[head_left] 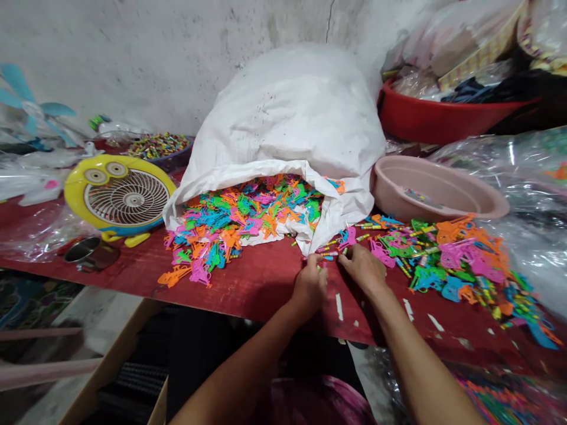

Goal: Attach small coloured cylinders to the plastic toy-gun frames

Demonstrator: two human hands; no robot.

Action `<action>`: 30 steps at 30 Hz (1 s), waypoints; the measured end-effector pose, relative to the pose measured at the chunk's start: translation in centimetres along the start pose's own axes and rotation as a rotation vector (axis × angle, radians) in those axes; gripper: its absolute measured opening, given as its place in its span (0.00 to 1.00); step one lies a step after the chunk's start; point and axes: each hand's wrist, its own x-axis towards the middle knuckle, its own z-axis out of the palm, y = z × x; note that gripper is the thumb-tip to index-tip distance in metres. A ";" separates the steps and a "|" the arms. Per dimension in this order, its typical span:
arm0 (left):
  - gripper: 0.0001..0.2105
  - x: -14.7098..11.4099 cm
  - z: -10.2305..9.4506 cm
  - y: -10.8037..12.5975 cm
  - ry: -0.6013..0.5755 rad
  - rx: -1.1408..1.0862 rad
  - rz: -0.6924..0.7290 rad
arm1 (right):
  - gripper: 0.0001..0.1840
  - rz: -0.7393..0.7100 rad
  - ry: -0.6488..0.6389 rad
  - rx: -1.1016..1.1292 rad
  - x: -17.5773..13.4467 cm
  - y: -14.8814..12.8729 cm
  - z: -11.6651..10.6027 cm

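Observation:
My left hand [311, 282] is closed at the table's front half, below the mouth of a big white sack [296, 112]. A small greenish bit shows between its fingers, too small to name. My right hand [365, 267] is beside it, fingers curled down and pinched at the tabletop, their grip partly hidden. Several thin striped sticks [328, 254] and a pink plastic toy piece [348, 236] lie just beyond both hands. Small bright plastic toy pieces [248, 206] spill out of the sack. To the right is a loose heap of similar pieces and striped sticks [460, 254].
On the red table [261, 283] are a yellow fan [133, 200], a metal cup [91, 255] and a bowl of small striped pieces [163, 147] at the left. A pink basin [438, 183], a full red tub [456, 118] and clear plastic bags [522, 230] crowd the right.

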 end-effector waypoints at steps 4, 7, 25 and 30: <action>0.19 -0.1 -0.8 0.5 -0.090 -0.439 -0.279 | 0.07 -0.010 -0.033 -0.011 -0.4 0.9 -0.4; 0.20 -0.5 -0.9 0.5 -0.093 -0.569 -0.296 | 0.04 -0.087 -0.038 0.106 -2.1 1.0 -0.4; 0.17 0.0 -4.1 0.6 0.243 -0.487 -0.204 | 0.08 -0.406 0.030 0.374 -4.5 -3.6 1.9; 0.19 0.1 -3.9 0.0 0.201 -0.575 -0.234 | 0.06 -0.325 0.057 0.286 -4.1 -4.3 2.3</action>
